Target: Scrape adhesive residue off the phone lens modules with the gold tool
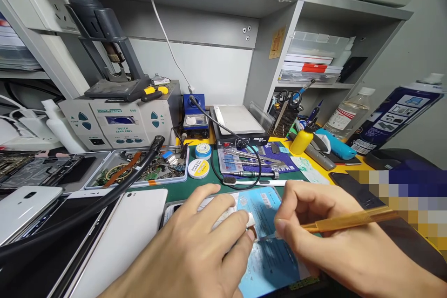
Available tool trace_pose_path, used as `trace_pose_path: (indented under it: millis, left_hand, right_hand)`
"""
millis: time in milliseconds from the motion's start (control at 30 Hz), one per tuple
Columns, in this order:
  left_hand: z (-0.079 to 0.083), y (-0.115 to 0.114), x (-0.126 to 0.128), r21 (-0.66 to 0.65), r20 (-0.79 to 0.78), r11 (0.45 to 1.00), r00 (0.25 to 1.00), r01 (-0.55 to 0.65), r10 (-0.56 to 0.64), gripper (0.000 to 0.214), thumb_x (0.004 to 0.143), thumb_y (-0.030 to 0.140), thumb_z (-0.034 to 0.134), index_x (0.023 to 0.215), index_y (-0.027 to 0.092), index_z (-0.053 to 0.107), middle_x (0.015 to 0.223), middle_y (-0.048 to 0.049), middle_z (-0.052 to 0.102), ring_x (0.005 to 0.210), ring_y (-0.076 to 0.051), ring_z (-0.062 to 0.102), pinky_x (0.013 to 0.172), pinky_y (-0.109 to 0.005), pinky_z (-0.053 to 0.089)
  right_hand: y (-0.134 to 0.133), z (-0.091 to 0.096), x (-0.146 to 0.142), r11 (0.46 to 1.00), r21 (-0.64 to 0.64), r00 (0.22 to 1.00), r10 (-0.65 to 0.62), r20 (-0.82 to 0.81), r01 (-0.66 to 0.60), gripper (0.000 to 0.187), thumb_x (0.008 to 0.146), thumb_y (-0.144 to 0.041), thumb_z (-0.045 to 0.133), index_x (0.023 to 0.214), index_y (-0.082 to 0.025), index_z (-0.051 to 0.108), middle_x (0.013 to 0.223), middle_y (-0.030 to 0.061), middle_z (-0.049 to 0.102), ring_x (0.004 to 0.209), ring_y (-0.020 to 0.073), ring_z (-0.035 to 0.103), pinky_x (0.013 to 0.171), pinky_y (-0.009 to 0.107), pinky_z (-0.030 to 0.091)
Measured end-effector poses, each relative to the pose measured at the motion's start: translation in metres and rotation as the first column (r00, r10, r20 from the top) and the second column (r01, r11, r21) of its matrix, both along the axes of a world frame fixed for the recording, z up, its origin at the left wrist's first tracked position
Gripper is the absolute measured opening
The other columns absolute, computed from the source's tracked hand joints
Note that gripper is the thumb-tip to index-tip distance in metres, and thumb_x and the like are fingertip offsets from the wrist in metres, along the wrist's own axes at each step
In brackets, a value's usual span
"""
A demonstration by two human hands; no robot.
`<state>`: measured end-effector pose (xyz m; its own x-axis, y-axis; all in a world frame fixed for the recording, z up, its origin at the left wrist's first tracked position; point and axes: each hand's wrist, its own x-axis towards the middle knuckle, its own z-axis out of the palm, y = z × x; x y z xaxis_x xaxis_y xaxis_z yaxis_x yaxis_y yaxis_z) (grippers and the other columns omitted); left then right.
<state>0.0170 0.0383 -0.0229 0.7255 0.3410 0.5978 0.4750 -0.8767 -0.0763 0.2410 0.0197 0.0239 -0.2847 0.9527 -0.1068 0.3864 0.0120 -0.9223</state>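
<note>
Left hand (206, 237), at 9 o'clock of the tool tip: palm down, fingers slightly parted, tips by a small brown-and-white piece (251, 221); pinching or only pressing, cannot tell. Piece lies over the blue printed sheet (268, 265), just off the tip toward 10 o'clock, partly hidden. Right hand (314, 228), at 3 o'clock: fingers closed round a gold-handled thin-tipped tool (349, 220), tip toward 9. Tweezers (249, 154) past sheet, 12 o'clock. White-backed phone (122, 237), 9 o'clock.
</note>
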Motion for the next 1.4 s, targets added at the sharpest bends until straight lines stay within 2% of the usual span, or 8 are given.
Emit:
trace_pose_path:
  millis: [167, 433, 567, 667, 867, 1100, 1267, 1400]
  left_hand:
    - [0.005, -0.003, -0.003, -0.013, 0.024, 0.999, 0.999, 0.034, -0.034, 0.029, 0.085, 0.011, 0.049, 0.102, 0.017, 0.072, 0.102, -0.0077, 0.073, 0.1, -0.026, 0.065, 0.098, -0.051, 0.053]
    - [0.007, -0.005, -0.006, -0.012, 0.015, 0.997, 0.997, 0.07, -0.07, 0.03, 0.082, 0.008, 0.049, 0.101, 0.014, 0.072, 0.107, -0.0084, 0.074, 0.107, -0.029, 0.063, 0.102, -0.053, 0.047]
    - [0.001, -0.001, -0.005, 0.046, 0.107, 0.997, 0.992, 0.058, -0.062, 0.028, 0.078, 0.006, 0.051, 0.095, 0.015, 0.071, 0.103, -0.0085, 0.072, 0.106, -0.028, 0.061, 0.103, -0.053, 0.046]
    - [0.001, 0.001, -0.005, 0.041, 0.233, 0.996, 0.969, 0.075, -0.082, 0.022, 0.075, 0.005, 0.052, 0.088, 0.015, 0.068, 0.089, -0.0078, 0.067, 0.094, -0.024, 0.058, 0.093, -0.049, 0.049]
    - [0.026, -0.013, 0.004, -0.126, 0.247, 0.992, 0.969, 0.025, 0.007, 0.006, 0.087, 0.012, 0.06, 0.09, 0.015, 0.065, 0.086, -0.0072, 0.063, 0.086, -0.022, 0.054, 0.074, -0.039, 0.045]
    - [0.037, -0.02, 0.027, 0.045, 0.183, 0.996, 0.981, -0.076, 0.066, 0.011, 0.091, 0.01, 0.058, 0.088, 0.015, 0.068, 0.081, -0.0045, 0.067, 0.082, -0.02, 0.054, 0.081, -0.041, 0.04]
    - [0.044, -0.025, 0.029, -0.188, 0.267, 0.963, 0.934, -0.19, 0.237, 0.025, 0.098, 0.022, 0.052, 0.079, 0.018, 0.066, 0.077, -0.0022, 0.064, 0.077, -0.018, 0.055, 0.076, -0.035, 0.039]
    - [0.058, -0.029, 0.028, -0.449, 0.234, 0.856, 0.891, -0.255, 0.389, 0.033, 0.097, 0.04, 0.055, 0.072, 0.022, 0.067, 0.076, 0.0009, 0.067, 0.072, -0.015, 0.059, 0.068, -0.027, 0.043]
  right_hand:
    - [0.006, -0.007, 0.006, 0.989, -0.139, 0.989, -0.064, -0.135, 0.045, 0.026, 0.094, -0.038, 0.067, 0.079, -0.021, 0.057, 0.049, -0.0079, 0.057, 0.035, 0.0069, 0.047, 0.035, 0.014, 0.04]
    - [0.023, -0.008, 0.007, 0.923, -0.385, 0.895, -0.171, -0.412, -0.001, 0.042, 0.09, -0.056, 0.069, 0.077, -0.016, 0.068, 0.042, -0.0029, 0.06, 0.026, 0.0085, 0.051, 0.025, 0.011, 0.039]
    - [0.028, -0.01, 0.007, 0.909, -0.416, 0.868, -0.192, -0.458, -0.018, 0.039, 0.092, -0.05, 0.067, 0.074, -0.015, 0.069, 0.04, -0.0023, 0.06, 0.024, 0.0086, 0.049, 0.023, 0.013, 0.039]
    - [0.029, -0.012, 0.008, 0.9, -0.432, 0.853, -0.186, -0.487, -0.05, 0.037, 0.093, -0.046, 0.065, 0.074, -0.015, 0.07, 0.04, -0.0025, 0.06, 0.022, 0.0087, 0.047, 0.022, 0.014, 0.039]
    - [0.029, -0.015, 0.007, 0.918, -0.372, 0.836, -0.096, -0.54, -0.135, 0.038, 0.097, -0.044, 0.06, 0.076, -0.014, 0.069, 0.042, -0.0031, 0.061, 0.024, 0.0083, 0.048, 0.024, 0.014, 0.039]
    - [0.032, -0.017, 0.014, 0.914, -0.296, 0.799, 0.046, -0.599, -0.275, 0.036, 0.104, -0.045, 0.057, 0.09, -0.014, 0.066, 0.061, -0.0068, 0.061, 0.039, 0.0062, 0.054, 0.035, 0.016, 0.042]
    - [0.034, -0.012, 0.017, 0.93, -0.183, 0.765, 0.14, -0.628, -0.319, 0.02, 0.102, -0.034, 0.063, 0.105, -0.014, 0.067, 0.084, -0.0008, 0.069, 0.058, 0.0101, 0.064, 0.049, 0.021, 0.053]
    - [0.037, -0.012, 0.014, 0.937, -0.103, 0.773, 0.21, -0.599, -0.334, 0.017, 0.101, -0.03, 0.065, 0.106, -0.014, 0.067, 0.093, 0.0016, 0.07, 0.066, 0.0123, 0.067, 0.056, 0.024, 0.057]
